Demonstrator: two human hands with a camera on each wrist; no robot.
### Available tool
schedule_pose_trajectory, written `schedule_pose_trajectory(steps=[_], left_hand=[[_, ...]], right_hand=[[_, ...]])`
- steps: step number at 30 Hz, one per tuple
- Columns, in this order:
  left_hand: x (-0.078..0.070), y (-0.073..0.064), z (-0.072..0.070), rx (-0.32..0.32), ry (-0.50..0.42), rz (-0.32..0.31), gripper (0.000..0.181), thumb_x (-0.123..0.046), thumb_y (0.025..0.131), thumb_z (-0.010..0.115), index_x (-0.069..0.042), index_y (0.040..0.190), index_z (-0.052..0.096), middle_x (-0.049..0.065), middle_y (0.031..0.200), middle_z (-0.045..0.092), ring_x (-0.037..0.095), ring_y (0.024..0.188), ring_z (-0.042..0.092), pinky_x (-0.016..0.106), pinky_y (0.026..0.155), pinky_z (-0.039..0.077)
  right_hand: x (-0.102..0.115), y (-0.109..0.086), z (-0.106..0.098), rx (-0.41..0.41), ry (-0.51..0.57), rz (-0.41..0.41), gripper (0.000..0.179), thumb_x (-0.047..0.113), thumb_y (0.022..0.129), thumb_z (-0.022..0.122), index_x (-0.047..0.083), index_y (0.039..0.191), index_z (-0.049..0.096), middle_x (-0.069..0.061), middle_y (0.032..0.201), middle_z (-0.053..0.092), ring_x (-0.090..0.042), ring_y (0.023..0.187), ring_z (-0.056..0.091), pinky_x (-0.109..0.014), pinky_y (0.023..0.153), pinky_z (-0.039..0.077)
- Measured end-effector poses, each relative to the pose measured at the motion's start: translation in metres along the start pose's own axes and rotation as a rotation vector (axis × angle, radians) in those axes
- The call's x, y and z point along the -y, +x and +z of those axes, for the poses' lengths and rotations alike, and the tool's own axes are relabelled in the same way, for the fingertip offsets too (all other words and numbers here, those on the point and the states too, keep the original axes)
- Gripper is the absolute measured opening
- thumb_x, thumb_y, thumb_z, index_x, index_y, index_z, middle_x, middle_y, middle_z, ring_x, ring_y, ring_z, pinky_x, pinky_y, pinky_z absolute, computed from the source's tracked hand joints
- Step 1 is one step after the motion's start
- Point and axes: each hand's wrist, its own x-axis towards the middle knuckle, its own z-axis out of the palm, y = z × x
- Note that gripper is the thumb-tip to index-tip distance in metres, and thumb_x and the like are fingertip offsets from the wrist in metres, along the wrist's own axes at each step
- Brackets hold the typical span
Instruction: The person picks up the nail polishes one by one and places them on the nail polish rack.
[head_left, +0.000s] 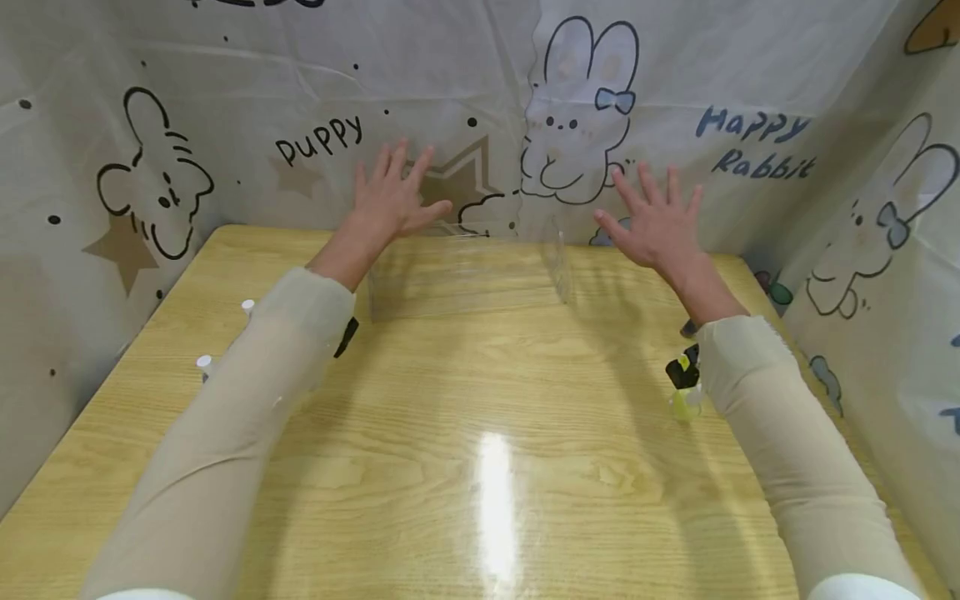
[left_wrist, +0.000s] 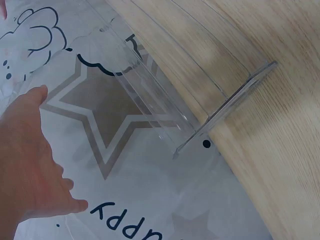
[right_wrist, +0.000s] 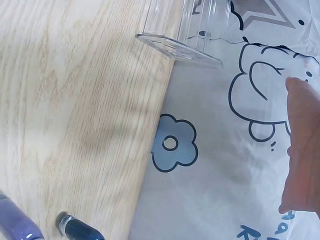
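Note:
Both hands are raised with fingers spread, and neither holds anything. My left hand (head_left: 390, 200) reaches over the back left of the table, near the left end of a clear plastic rack (head_left: 557, 265). To the right of the rack, my right hand (head_left: 660, 225) stands above the table's back edge. The rack lies along that edge, and its stepped ledges and end panel (left_wrist: 235, 102) show in the left wrist view. Its other end panel (right_wrist: 175, 48) is in the right wrist view, apart from the right hand (right_wrist: 304, 145).
Two white-topped items (head_left: 204, 364) and a black object (head_left: 347, 337) sit by the left forearm. Beside the right forearm are black and yellow pieces (head_left: 684, 377). A purple cylinder (right_wrist: 17, 220) and a dark blue one (right_wrist: 80, 229) lie on the table. Printed cloth (head_left: 435, 75) hangs around it.

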Motion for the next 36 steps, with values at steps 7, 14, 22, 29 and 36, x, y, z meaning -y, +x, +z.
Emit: schedule_pose_trajectory(steps=[7,14,22,29,36], left_hand=[[-0.002,-0.006,0.002,-0.002,-0.016,0.012,0.086,-0.062,0.101,0.036,-0.023,0.16,-0.014,0.014,0.163,-0.02,0.037,0.149,-0.011,0.062,0.116,-0.003],[-0.001,-0.017,0.008,0.022,-0.107,0.012,0.084,-0.052,0.104,0.039,-0.02,0.159,-0.015,0.017,0.164,-0.016,0.037,0.15,-0.006,0.062,0.116,0.0],[0.003,-0.026,0.016,0.006,-0.201,0.015,0.085,-0.044,0.103,0.046,-0.013,0.16,-0.009,0.02,0.164,-0.011,0.037,0.15,-0.002,0.062,0.116,0.006],[0.009,-0.036,0.025,-0.073,-0.32,0.114,0.088,-0.029,0.101,0.056,0.0,0.158,-0.004,0.024,0.164,0.0,0.037,0.15,0.006,0.049,0.12,0.011],[0.012,-0.049,0.044,-0.103,-0.312,0.108,0.086,-0.023,0.098,0.059,0.005,0.157,0.003,0.026,0.163,0.003,0.038,0.15,0.007,0.048,0.12,0.012]], right_hand=[[0.0,-0.006,0.002,-0.001,0.004,0.002,0.079,0.069,0.099,0.019,0.026,0.162,0.0,-0.01,0.165,-0.012,-0.043,0.145,-0.019,-0.073,0.106,-0.013],[0.002,-0.008,0.01,-0.009,0.024,-0.025,0.077,0.061,0.102,0.029,0.018,0.163,0.007,-0.017,0.166,-0.004,-0.047,0.147,-0.008,-0.072,0.111,0.002],[0.004,-0.01,0.012,0.005,0.104,-0.088,0.075,0.049,0.105,0.038,0.008,0.161,0.01,-0.026,0.163,0.004,-0.048,0.147,0.002,-0.058,0.118,0.003],[0.015,-0.011,0.017,0.015,0.278,-0.103,0.071,0.03,0.105,0.049,0.002,0.16,0.013,-0.029,0.161,0.009,-0.048,0.146,0.01,-0.058,0.117,0.012],[0.029,-0.011,0.039,-0.001,0.381,-0.116,0.067,0.022,0.105,0.051,0.001,0.159,0.017,-0.024,0.161,0.017,-0.041,0.146,0.02,-0.055,0.116,0.021]])
